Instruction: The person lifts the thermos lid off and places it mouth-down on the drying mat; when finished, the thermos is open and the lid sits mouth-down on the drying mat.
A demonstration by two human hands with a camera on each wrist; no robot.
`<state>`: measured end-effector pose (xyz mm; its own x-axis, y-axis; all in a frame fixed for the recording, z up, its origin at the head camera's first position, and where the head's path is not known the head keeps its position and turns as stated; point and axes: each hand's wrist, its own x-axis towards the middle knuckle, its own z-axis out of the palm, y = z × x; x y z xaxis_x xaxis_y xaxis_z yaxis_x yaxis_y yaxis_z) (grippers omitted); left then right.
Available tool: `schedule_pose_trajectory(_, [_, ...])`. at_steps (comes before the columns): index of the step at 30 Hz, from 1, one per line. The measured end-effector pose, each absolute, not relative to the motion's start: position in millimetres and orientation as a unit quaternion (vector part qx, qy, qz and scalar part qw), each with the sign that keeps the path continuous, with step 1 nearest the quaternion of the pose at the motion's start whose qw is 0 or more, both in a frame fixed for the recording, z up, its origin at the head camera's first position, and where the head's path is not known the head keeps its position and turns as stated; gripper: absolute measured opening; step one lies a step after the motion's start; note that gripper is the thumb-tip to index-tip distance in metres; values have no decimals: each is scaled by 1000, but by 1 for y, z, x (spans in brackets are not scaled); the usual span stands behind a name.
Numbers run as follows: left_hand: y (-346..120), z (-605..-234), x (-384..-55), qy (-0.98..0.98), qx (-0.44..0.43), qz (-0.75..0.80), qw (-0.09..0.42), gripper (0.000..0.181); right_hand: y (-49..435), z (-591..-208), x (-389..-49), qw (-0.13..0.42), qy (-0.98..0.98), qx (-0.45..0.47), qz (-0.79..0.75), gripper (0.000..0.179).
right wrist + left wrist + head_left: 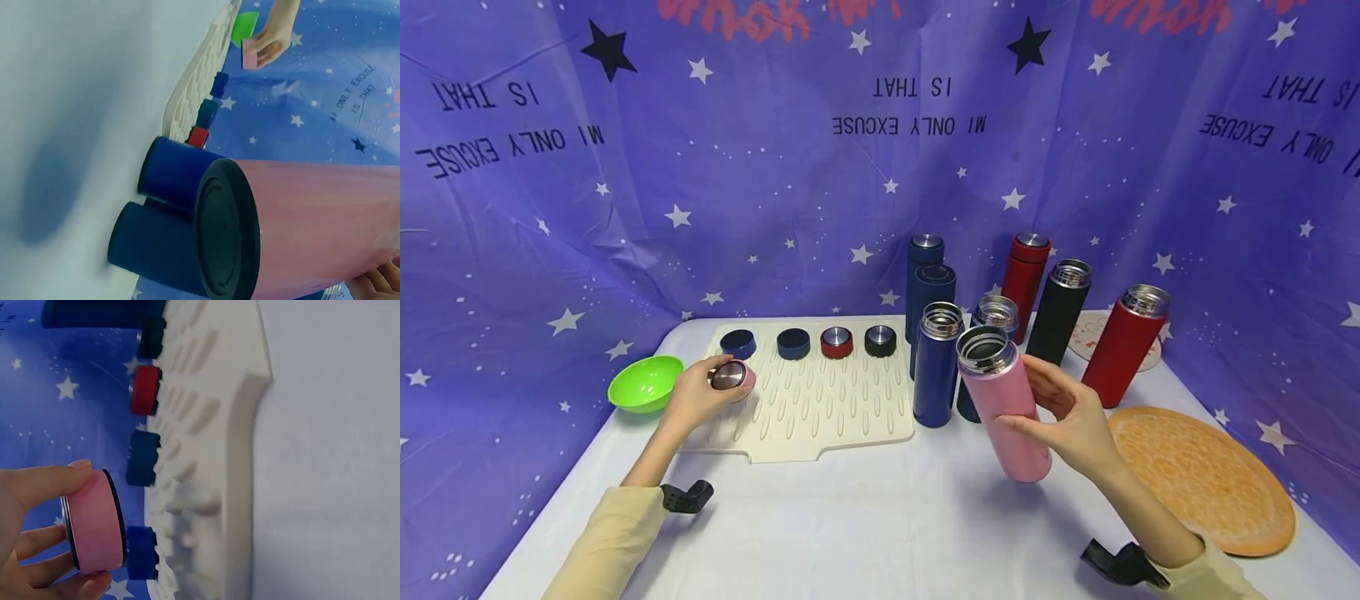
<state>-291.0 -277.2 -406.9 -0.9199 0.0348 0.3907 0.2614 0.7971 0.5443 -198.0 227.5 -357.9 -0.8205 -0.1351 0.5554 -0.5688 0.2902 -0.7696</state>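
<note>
One pink lid [728, 377] is pinched by the left hand [694, 396] above the white board [842, 427]; the right hand [1077, 423] grips the tilted pink bottle [1000, 408], best kept clear of nearby blue bottles [935, 375].

On the table [820, 533], at far left, a bowl [647, 385]; just right of it, a tray [835, 408], with four lids [837, 343] in a row along its back part. Over the tray's left side, before the leftmost lid of the row, another lid [728, 377] in the left hand [696, 393]. Right of the tray, four bottles [937, 375] close together, two of them behind. Before this cluster, raised over the table, a fifth bottle [1006, 417] in the right hand [1078, 422]. Farther right, three more bottles [1126, 346]; behind the rightmost, a coaster [1086, 329]; before it, a large round mat [1202, 483]. Behind everything, a curtain [820, 200].
</note>
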Motion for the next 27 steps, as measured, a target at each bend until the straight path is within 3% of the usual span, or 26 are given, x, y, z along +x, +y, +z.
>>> schedule_pose_trajectory(27, [-293, -428, -333, -951, -27, -251, 177, 49, 285, -361, -209, 239, -716, 130, 642, 66])
